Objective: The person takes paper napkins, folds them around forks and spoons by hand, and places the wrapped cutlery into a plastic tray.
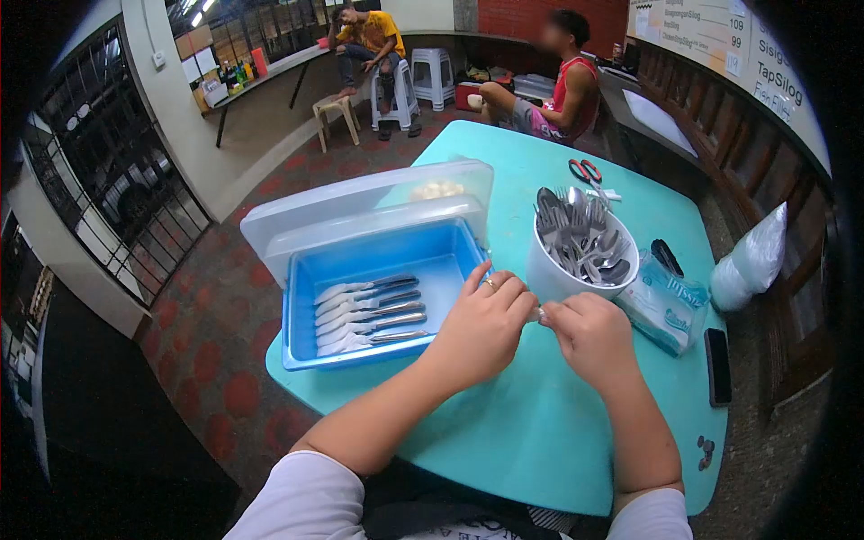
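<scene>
My left hand (486,326), with a ring on one finger, is closed in a pinch just right of the blue tray. Close beside it, my right hand (591,337) pinches too, in front of the white tub. Between their fingertips shows a small pale bit that the fingers mostly hide. Inside the blue plastic tray (301,355) lie several cutlery sets (371,315), metal handles to the right and white wrapping at the left ends. Its clear lid (360,216) leans up behind. Forks and spoons (585,229) fill the white tub (556,277).
On the turquoise table (531,423) lie red-handled scissors (585,171), a tissue pack (664,306), a phone (717,367) and several coins (706,450). A roll of plastic bags (749,261) stands at the right edge. Two people sit beyond the table.
</scene>
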The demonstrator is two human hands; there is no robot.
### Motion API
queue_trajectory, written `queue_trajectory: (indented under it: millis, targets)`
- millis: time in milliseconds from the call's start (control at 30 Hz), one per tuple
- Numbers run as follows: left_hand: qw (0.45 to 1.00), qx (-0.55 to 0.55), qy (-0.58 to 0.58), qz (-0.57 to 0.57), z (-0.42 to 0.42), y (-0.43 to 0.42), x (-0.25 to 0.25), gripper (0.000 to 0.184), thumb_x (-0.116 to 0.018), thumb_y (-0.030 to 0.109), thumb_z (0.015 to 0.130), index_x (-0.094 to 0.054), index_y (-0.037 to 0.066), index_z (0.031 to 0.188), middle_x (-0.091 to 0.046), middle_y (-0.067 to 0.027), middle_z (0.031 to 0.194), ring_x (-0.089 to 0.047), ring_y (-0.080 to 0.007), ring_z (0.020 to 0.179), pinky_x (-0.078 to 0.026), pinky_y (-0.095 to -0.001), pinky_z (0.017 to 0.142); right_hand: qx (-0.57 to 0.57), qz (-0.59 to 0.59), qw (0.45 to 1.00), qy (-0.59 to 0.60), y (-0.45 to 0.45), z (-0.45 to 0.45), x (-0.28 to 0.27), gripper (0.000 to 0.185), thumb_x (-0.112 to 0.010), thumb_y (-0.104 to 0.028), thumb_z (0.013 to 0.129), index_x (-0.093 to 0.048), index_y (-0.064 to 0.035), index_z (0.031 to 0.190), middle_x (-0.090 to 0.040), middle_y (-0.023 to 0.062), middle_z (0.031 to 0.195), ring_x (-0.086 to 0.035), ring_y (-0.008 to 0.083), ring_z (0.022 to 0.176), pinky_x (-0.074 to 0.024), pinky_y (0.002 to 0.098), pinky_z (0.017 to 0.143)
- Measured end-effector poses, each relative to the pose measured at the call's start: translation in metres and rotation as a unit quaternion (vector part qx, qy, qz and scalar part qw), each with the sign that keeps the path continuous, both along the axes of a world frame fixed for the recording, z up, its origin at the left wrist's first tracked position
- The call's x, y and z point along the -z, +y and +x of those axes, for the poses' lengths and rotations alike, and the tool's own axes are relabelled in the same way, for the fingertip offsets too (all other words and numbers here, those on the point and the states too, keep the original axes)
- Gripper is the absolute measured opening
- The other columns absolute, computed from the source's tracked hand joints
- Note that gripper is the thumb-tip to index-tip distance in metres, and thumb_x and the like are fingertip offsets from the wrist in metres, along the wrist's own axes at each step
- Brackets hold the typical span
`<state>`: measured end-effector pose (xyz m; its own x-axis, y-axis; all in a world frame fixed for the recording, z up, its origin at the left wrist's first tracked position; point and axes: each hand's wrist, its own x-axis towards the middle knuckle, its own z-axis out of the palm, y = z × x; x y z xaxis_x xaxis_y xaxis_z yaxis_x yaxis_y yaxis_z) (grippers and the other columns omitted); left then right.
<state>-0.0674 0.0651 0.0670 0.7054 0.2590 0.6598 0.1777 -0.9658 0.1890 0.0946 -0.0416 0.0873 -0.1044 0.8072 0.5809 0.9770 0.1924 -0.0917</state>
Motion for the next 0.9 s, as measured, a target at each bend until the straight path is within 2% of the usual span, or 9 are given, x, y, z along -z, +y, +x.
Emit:
queue_trajectory:
  millis: [100,200,300,400,500,600,667,767,900]
  targets:
    - [0.999,-0.006,-0.029,0.028,-0.001,0.0,0.001,0.023,-0.064,0.004,0.075,-0.063,0.006,0.097,-0.058,-0.0069,0.092,-0.059,-0.0253,0.099,-0.041,-0.048,0.102,0.015,-0.034,0.998,0.048,0.0,-0.001,0.001,0.013,-0.07,-0.016,0.083,-0.069,-0.005,0.089,-0.059,0.0118,0.071,-0.061,0.032,0.068,-0.0477,0.0449,0.062]
    - [0.997,0.023,-0.056,0.051,-0.003,-0.005,-0.002,0.02,-0.063,0.003,0.073,-0.065,0.006,0.092,-0.057,-0.0065,0.089,-0.059,-0.0245,0.095,-0.043,-0.0464,0.099,-0.022,-0.169,0.941,0.293,-0.001,0.005,-0.003,0.014,-0.07,-0.017,0.082,-0.07,-0.0047,0.089,-0.058,0.0119,0.07,-0.06,0.031,0.067,-0.0467,0.0437,0.061]
    - [0.993,0.034,-0.094,0.06,-0.003,-0.005,0.0,0.02,-0.063,0.002,0.073,-0.065,0.006,0.092,-0.056,-0.0066,0.088,-0.058,-0.0248,0.093,-0.044,-0.0446,0.097,-0.019,-0.157,0.942,0.295,-0.002,0.003,-0.009,0.014,-0.07,-0.017,0.082,-0.071,-0.0049,0.089,-0.058,0.0122,0.07,-0.059,0.0308,0.068,-0.0453,0.0434,0.06]
    - [0.993,0.023,-0.112,0.024,-0.002,-0.009,-0.003,0.026,-0.065,0.002,0.074,-0.064,0.005,0.099,-0.058,-0.007,0.09,-0.059,-0.0264,0.094,-0.044,-0.0445,0.096,0.031,-0.073,0.988,0.134,-0.012,-0.008,-0.026,0.013,-0.07,-0.017,0.081,-0.07,-0.0055,0.087,-0.056,0.0112,0.069,-0.059,0.0295,0.068,-0.0451,0.0428,0.059]
    - [0.992,0.028,-0.115,-0.044,-0.001,-0.015,-0.019,0.034,-0.068,0.001,0.074,-0.061,0.005,0.107,-0.061,-0.008,0.092,-0.061,-0.0289,0.093,-0.045,-0.0434,0.091,0.041,-0.032,0.999,0.008,-0.019,-0.013,-0.039,0.011,-0.07,-0.016,0.081,-0.068,-0.0065,0.086,-0.054,0.0099,0.067,-0.059,0.028,0.069,-0.0455,0.0417,0.058]
    - [0.983,0.076,-0.102,-0.131,-0.003,-0.013,-0.014,0.038,-0.069,-0.001,0.073,-0.06,0.005,0.11,-0.063,-0.0097,0.093,-0.062,-0.0318,0.088,-0.048,-0.0417,0.081,0.045,-0.012,0.998,-0.034,-0.023,-0.014,-0.039,0.01,-0.068,-0.016,0.082,-0.065,-0.0077,0.087,-0.052,0.009,0.066,-0.059,0.0277,0.067,-0.0459,0.0416,0.057]
    - [0.977,0.094,-0.103,-0.158,-0.001,-0.008,-0.006,0.036,-0.069,-0.004,0.073,-0.061,0.004,0.106,-0.064,-0.0107,0.093,-0.063,-0.0332,0.083,-0.05,-0.0405,0.073,0.045,-0.025,0.999,-0.007,-0.021,-0.015,-0.031,0.01,-0.068,-0.016,0.083,-0.066,-0.0081,0.088,-0.053,0.0089,0.067,-0.059,0.0284,0.066,-0.0462,0.042,0.057]
    - [0.979,0.089,-0.147,-0.112,0.002,-0.007,0.001,0.03,-0.068,-0.007,0.071,-0.062,0.004,0.099,-0.065,-0.0112,0.091,-0.064,-0.0322,0.078,-0.05,-0.0393,0.065,0.036,-0.034,0.998,0.035,-0.021,-0.021,-0.029,0.011,-0.066,-0.017,0.086,-0.067,-0.0072,0.089,-0.054,0.0102,0.068,-0.059,0.03,0.065,-0.0457,0.0424,0.057]
    - [0.977,0.103,-0.188,-0.004,0.0,-0.003,0.004,0.027,-0.068,-0.008,0.069,-0.063,0.003,0.093,-0.065,-0.0097,0.089,-0.065,-0.0289,0.079,-0.051,-0.0389,0.067,0.018,-0.097,0.98,0.173,-0.023,-0.022,-0.034,0.015,-0.066,-0.019,0.088,-0.069,-0.0045,0.092,-0.055,0.0133,0.07,-0.059,0.0319,0.065,-0.0442,0.0425,0.057]
